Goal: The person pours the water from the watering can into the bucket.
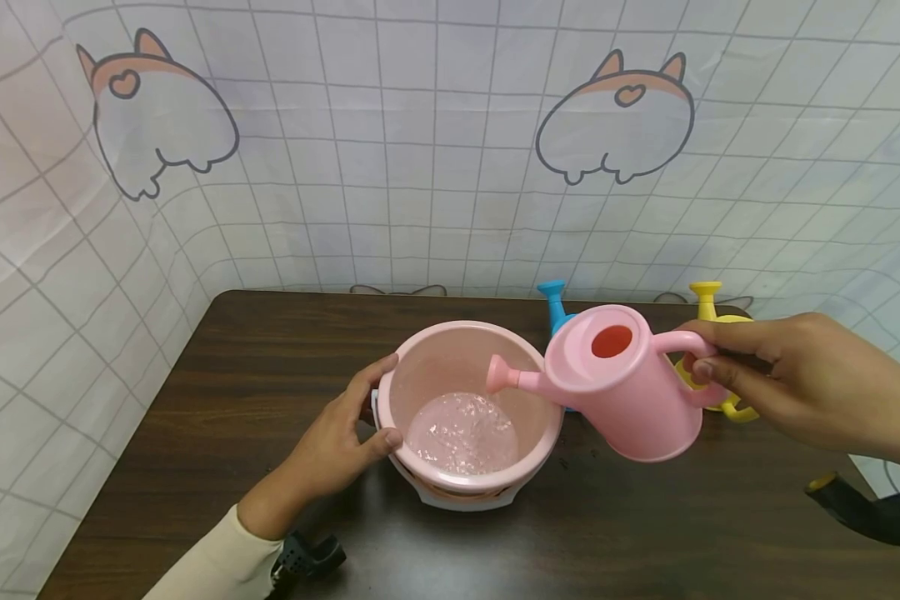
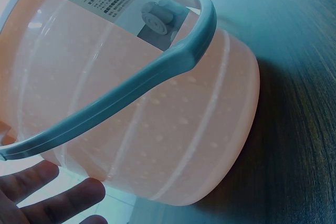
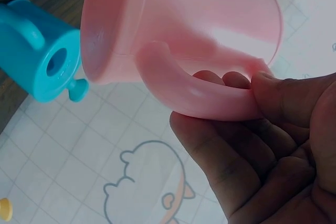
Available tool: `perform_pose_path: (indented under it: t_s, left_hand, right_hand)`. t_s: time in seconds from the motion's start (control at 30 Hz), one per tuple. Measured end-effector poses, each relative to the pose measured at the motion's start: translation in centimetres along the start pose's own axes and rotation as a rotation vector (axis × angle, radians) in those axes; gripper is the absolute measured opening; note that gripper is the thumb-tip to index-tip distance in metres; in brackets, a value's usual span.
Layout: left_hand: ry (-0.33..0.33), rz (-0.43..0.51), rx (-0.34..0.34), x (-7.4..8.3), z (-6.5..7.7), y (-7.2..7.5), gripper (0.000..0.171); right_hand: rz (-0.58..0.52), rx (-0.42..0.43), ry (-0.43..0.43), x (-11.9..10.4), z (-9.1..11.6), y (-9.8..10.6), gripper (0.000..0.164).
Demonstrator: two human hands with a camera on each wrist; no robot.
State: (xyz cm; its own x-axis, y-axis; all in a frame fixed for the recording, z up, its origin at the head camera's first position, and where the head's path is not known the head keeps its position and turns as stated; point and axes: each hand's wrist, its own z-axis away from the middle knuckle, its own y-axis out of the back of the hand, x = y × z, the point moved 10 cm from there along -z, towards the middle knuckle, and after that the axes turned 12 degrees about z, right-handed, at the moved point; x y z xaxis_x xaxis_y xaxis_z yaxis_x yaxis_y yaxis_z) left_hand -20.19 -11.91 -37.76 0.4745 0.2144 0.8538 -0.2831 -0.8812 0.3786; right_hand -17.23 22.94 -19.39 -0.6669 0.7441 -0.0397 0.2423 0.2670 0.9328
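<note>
A pink bucket (image 1: 399, 392) stands on the table with rippling water (image 1: 463, 435) low inside it. My left hand (image 1: 336, 437) rests against its left side, thumb and index fingertip at the rim and fingers spread; the left wrist view shows extended fingers (image 2: 68, 200) beside the wall. The bucket's handle (image 2: 136, 90) hangs lowered along the front. To the right, my right hand (image 1: 810, 383) grips a pink watering can (image 1: 637, 408) by its handle (image 3: 205, 98), thumb and fingers round it. The can is raised and tilted left, its spout (image 1: 504, 375) over the bucket's opening.
Behind the pink can stand a blue watering can (image 1: 557, 307) and a yellow watering can (image 1: 707, 300), both partly hidden. A white gridded curtain (image 1: 435, 167) hangs around the dark wooden table (image 1: 270, 358). Small drops (image 1: 570, 460) lie right of the bucket.
</note>
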Motion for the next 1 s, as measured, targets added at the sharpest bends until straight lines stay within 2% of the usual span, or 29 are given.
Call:
perform_pose_path:
  t_s: [0.2,0.47,1.0]
  left_hand:
    - [0.000,0.004,-0.001,0.09,-0.02,-0.03,0.085]
    - [-0.006,0.000,0.000,0.09,0.01,0.01,0.085]
    - [-0.010,0.006,0.004,0.01,0.06,-0.03,0.085]
  right_hand:
    - [0.010,-0.013,0.003,-0.19,-0.13,0.09,0.039]
    - [0.033,0.007,0.015,-0.21,-0.14,0.23,0.032]
    - [0.015,0.007,0.024,-0.25,-0.20,0.26,0.031]
